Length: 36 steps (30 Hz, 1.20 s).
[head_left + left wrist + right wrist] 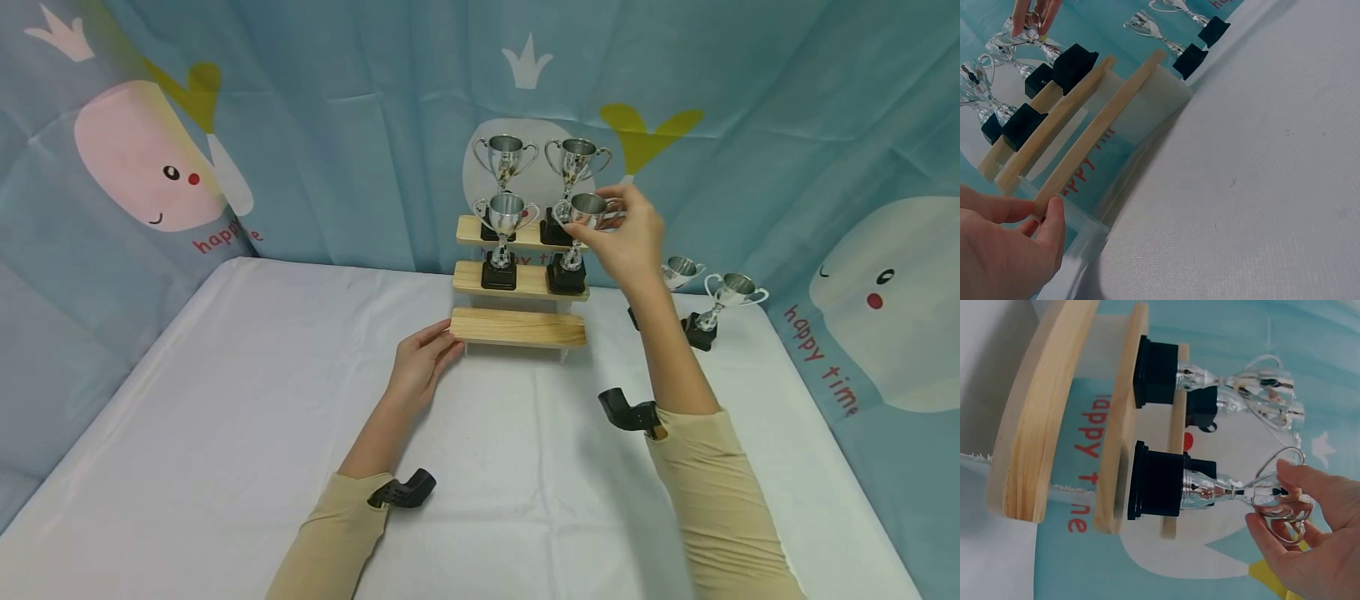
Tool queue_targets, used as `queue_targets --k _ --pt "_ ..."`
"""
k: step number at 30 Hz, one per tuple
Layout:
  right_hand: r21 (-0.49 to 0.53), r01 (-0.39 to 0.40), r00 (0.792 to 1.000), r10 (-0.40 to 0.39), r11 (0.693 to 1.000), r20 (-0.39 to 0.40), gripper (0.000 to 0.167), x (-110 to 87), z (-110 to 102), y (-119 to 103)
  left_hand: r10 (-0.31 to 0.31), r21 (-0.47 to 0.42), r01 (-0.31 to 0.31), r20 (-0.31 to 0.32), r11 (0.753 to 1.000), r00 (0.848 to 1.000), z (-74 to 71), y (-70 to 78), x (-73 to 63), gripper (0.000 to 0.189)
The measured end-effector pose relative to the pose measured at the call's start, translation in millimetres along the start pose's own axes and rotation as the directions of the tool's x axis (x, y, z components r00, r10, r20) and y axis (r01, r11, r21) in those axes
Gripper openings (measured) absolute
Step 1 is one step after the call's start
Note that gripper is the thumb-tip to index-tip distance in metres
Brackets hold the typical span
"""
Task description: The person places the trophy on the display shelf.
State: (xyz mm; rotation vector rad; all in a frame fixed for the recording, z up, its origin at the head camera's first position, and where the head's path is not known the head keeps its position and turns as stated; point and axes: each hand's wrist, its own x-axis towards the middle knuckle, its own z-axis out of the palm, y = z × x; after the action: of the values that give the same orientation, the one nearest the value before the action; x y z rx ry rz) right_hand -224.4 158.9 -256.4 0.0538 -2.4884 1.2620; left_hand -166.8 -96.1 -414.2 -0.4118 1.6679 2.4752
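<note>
My left hand [420, 365] pinches the left end of the lowest board on a three-tier wooden display stand [517, 327], thumb and fingers at its edge in the left wrist view. With my right hand [636, 237] I hold a silver trophy cup [1207, 489] by its bowl and handle. Its black base is right at the right side of the middle board. On that board's left side stands another silver trophy [504, 218]. The top board bears two more, a left trophy [506, 157] and a right trophy [576, 158], partly hidden behind the front ones.
On the white-covered table [225, 417], right of the stand, are two more trophies: one trophy [731, 292] in plain sight, another trophy [681, 268] partly behind my right forearm. A blue patterned curtain [337, 125] hangs close behind the stand.
</note>
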Motion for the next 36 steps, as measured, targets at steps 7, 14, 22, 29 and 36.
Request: queue_targets --k 7,14,22,29,36 --pt "0.007 -0.013 1.000 0.013 1.000 0.020 0.060 2.0 7 -1 -0.002 -0.008 0.002 -0.003 1.000 1.000 -0.8 -1.7 1.7 0.044" --pt "0.009 0.009 1.000 -0.009 1.000 0.021 0.060 3.1 14 -1 0.001 -0.005 -0.001 -0.003 1.000 1.000 -1.8 -2.0 2.1 0.044" --pt "-0.012 0.020 0.999 -0.019 1.000 0.036 0.060 4.9 16 0 0.002 -0.003 -0.002 -0.001 1.000 1.000 -0.4 0.5 0.4 0.045" --pt "-0.016 0.011 0.996 -0.010 1.000 0.089 0.069 4.4 11 -1 0.002 -0.004 -0.002 -0.003 1.000 1.000 -1.1 0.1 1.0 0.044" --pt "-0.004 -0.028 0.994 0.028 1.000 0.103 0.069 3.1 -2 1 0.002 -0.003 -0.002 0.001 1.000 1.000 -0.2 0.2 0.3 0.044"
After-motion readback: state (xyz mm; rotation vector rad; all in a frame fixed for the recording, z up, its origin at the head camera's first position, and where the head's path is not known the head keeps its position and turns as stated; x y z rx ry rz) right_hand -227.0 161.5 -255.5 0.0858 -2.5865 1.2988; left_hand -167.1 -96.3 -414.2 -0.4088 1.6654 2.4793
